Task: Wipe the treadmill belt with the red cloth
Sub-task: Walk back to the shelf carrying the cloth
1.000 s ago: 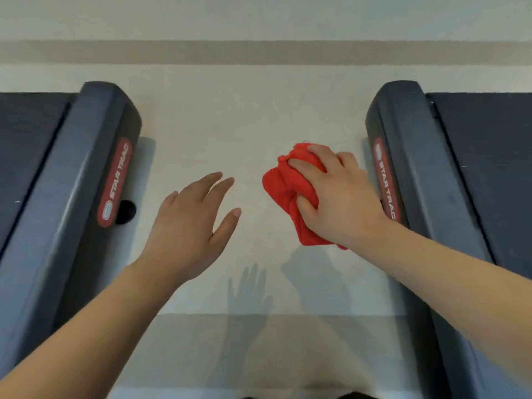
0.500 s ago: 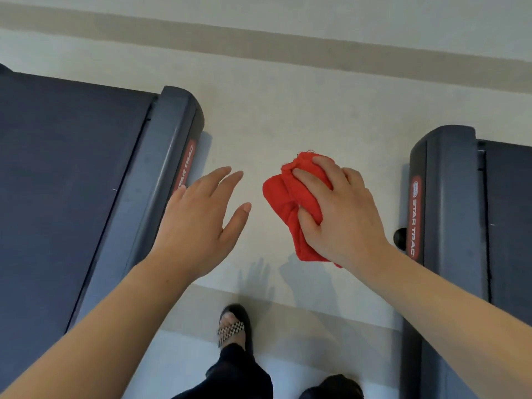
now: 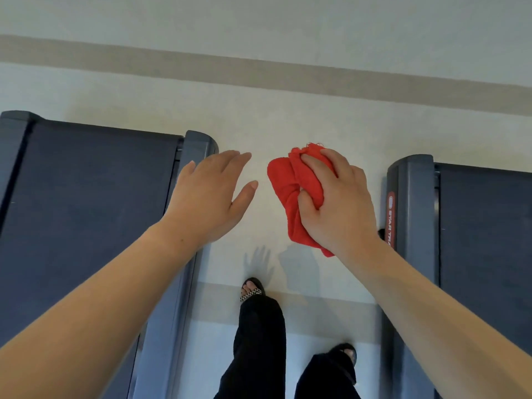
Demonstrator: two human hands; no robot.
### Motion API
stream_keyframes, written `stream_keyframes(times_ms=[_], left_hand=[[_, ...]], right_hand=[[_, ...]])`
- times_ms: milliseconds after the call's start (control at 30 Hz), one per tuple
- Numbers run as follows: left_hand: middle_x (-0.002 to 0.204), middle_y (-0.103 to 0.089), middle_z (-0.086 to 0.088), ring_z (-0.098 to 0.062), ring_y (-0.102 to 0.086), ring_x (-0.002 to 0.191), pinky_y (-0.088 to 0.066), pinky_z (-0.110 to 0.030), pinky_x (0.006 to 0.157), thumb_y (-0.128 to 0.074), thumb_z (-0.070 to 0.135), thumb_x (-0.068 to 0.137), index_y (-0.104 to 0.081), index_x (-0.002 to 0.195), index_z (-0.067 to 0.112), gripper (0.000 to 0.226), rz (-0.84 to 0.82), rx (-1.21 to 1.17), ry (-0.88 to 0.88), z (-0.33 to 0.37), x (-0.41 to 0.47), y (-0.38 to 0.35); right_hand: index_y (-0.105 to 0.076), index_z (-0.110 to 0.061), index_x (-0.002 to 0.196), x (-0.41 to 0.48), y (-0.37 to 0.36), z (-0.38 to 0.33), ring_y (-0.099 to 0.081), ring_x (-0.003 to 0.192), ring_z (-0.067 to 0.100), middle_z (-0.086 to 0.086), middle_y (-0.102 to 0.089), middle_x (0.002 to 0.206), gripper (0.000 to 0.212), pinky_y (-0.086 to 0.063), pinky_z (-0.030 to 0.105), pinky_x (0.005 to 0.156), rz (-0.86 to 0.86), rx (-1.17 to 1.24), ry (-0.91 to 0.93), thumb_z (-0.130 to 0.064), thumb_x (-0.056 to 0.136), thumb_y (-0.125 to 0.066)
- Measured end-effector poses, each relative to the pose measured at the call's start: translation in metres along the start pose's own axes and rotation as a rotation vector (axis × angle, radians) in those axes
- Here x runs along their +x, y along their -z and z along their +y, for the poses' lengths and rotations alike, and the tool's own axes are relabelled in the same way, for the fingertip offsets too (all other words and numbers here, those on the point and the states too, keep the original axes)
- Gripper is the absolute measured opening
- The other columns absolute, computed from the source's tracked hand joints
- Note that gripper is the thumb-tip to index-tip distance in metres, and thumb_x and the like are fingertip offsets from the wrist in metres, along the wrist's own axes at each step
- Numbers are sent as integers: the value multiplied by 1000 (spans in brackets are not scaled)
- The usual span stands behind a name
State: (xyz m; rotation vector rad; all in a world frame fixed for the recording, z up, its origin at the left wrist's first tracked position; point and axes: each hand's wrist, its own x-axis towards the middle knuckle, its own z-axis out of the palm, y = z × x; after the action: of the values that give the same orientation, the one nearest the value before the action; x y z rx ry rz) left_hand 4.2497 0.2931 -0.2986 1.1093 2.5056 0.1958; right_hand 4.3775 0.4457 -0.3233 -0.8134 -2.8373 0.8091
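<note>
Two hands above floor (image 3: pixel 259 110). Right hand (image 3: pixel 339 208): fingers curled round bunched cloth (image 3: pixel 288 182). Left hand (image 3: pixel 210 197): spread, empty. Likely risk: tight wad missing strips of belt (image 3: pixel 86 211).

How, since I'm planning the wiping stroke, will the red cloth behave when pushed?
Probably floppy: the red cloth bunches into folds in the right hand, a tail drooping below. Likely light, since one hand holds it up.

Gym: left treadmill (image 3: pixel 86 211) beside right treadmill (image 3: pixel 483 226), pale floor (image 3: pixel 288 110) between.
</note>
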Motion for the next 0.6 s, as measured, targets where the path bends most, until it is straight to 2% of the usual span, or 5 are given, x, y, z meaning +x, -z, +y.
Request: stream_keyframes(times_ms=[100,267,367,500,600], left_hand=[[145,-41,-1,-22,-37,133,-26,-53,109,-33,43,96,-33,143,19,53,11,-33,-17,17,-11,47],[145,-40,-2,-22,-36,134,-26,-53,109,-33,42,96,-33,143,17,53,3,-99,-22,53,-28,113],[146,-40,-4,-23,-36,134,-29,-53,107,-33,41,96,-33,143,16,53,1,-120,-29,74,-31,147],[145,-42,-6,-24,-38,133,-33,-49,105,-27,47,92,-35,143,15,61,23,-142,-60,102,-15,188],[145,-41,-5,-23,-38,133,-33,-48,105,-25,49,90,-34,143,16,63,44,-130,-83,122,15,216]], right_hand=[[-47,-28,136,-9,49,-23,-45,117,32,-2,-39,146,53,-42,46,94,5,21,-26,-33,83,-47],[-47,-25,137,-17,131,-53,-44,121,32,1,-39,146,51,-39,46,99,0,4,-86,-29,86,-52],[-47,-25,137,-12,173,-68,-42,120,33,2,-38,146,51,-42,48,96,17,20,-113,-28,86,-53],[-45,-27,138,14,218,-73,-41,120,33,0,-37,147,53,-43,49,95,45,46,-134,-32,85,-50],[-45,-28,138,40,242,-62,-43,119,31,-2,-37,147,54,-41,44,98,99,100,-165,-32,84,-48]])
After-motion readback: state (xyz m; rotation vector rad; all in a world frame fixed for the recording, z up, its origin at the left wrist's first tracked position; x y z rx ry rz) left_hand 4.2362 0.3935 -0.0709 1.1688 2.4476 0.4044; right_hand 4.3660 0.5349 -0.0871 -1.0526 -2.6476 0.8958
